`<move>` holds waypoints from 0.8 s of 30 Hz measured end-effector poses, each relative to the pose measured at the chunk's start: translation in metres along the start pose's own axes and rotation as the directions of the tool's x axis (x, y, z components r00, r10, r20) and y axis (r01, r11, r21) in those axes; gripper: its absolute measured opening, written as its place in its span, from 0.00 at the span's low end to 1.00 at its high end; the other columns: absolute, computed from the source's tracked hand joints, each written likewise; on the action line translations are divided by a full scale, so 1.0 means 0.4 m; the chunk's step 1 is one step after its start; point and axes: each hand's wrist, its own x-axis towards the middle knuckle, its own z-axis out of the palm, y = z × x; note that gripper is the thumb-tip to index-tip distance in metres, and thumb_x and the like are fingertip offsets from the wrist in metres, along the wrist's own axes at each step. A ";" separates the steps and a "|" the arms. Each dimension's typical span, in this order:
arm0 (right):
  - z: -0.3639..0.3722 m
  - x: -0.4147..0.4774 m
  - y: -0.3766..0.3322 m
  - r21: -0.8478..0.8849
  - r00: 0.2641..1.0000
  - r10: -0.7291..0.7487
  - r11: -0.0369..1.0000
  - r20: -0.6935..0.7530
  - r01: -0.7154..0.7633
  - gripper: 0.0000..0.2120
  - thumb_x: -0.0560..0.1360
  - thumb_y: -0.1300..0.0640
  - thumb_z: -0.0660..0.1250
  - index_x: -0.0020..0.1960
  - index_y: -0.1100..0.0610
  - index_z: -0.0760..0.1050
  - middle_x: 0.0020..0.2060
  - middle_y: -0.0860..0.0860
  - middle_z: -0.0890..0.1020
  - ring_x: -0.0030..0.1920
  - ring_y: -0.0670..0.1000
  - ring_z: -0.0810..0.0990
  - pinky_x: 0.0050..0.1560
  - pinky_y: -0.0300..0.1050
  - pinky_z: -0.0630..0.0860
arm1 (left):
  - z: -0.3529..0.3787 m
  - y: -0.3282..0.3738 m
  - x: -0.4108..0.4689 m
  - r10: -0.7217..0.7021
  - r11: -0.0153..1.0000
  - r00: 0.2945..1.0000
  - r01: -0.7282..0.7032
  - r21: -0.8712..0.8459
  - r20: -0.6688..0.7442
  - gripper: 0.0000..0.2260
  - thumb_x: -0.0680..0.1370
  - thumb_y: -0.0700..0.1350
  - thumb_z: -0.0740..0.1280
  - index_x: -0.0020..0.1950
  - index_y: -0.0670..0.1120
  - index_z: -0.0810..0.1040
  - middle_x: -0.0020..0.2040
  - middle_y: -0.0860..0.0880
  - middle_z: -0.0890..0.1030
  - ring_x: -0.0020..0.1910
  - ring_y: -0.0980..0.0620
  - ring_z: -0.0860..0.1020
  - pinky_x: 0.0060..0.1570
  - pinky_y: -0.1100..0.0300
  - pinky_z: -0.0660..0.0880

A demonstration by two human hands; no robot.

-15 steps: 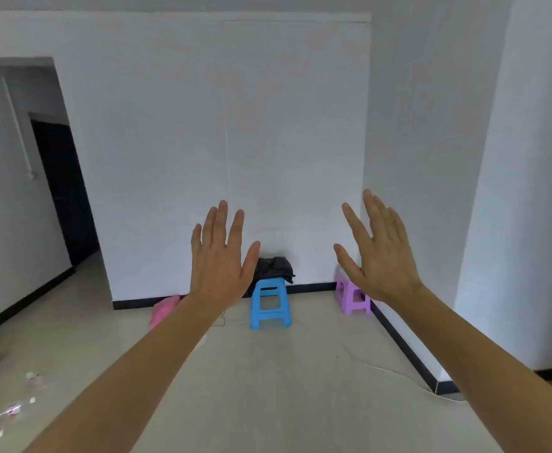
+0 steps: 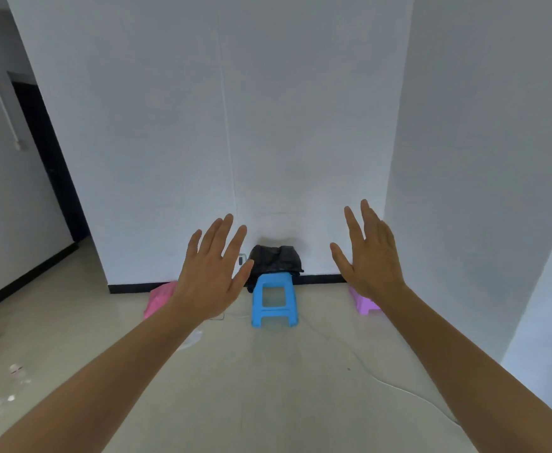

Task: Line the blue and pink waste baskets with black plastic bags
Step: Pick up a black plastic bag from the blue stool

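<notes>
Against the far wall, black plastic bags (image 2: 276, 259) lie heaped on a blue stool (image 2: 274, 302); pink basket (image 2: 160, 299) sits at its left, partly hidden; no blue basket visible. Left hand (image 2: 210, 276) & right hand (image 2: 371, 259): spread flat, empty. Risk: white cable (image 2: 366, 371) across floor w/ litter nearby, likely trip hazard on approach.

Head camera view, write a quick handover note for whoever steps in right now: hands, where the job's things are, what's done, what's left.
Left hand and right hand: both raised, fingers spread, holding nothing.
Black plastic bags lie piled on the blue stool by the far wall.
A pink item sits on the floor left of the stool, partly hidden by the left arm; possibly the pink basket. No blue basket is visible.
Done: nothing. Left: fetch bags, line both baskets.
</notes>
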 end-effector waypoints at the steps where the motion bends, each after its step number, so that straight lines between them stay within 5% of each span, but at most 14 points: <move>1: 0.058 0.026 0.016 0.012 1.000 -0.010 1.000 0.024 0.010 0.33 0.81 0.46 0.60 0.80 0.59 0.54 0.79 0.63 0.53 0.77 0.63 0.57 0.74 0.62 0.59 | 0.048 -0.031 0.022 -0.009 1.000 1.000 0.009 0.009 0.019 0.27 0.81 0.56 0.52 0.77 0.44 0.60 0.78 0.39 0.58 0.76 0.40 0.60 0.72 0.40 0.59; 15: 0.901 0.621 0.262 0.028 0.967 -0.008 1.000 0.254 0.001 0.33 0.81 0.42 0.56 0.80 0.56 0.52 0.79 0.60 0.52 0.77 0.62 0.58 0.74 0.61 0.61 | 0.775 -0.492 0.624 -0.219 0.975 0.967 0.223 -0.020 0.133 0.29 0.80 0.58 0.50 0.76 0.42 0.62 0.77 0.36 0.58 0.76 0.36 0.56 0.70 0.38 0.62; 24: 1.353 0.937 0.592 -0.027 0.955 0.086 0.996 0.284 -0.082 0.31 0.81 0.43 0.58 0.79 0.56 0.58 0.78 0.62 0.59 0.75 0.63 0.63 0.72 0.61 0.64 | 1.295 -0.573 1.071 -0.150 0.982 0.957 0.173 -0.071 0.249 0.31 0.80 0.59 0.46 0.77 0.43 0.59 0.78 0.37 0.57 0.76 0.38 0.57 0.70 0.38 0.61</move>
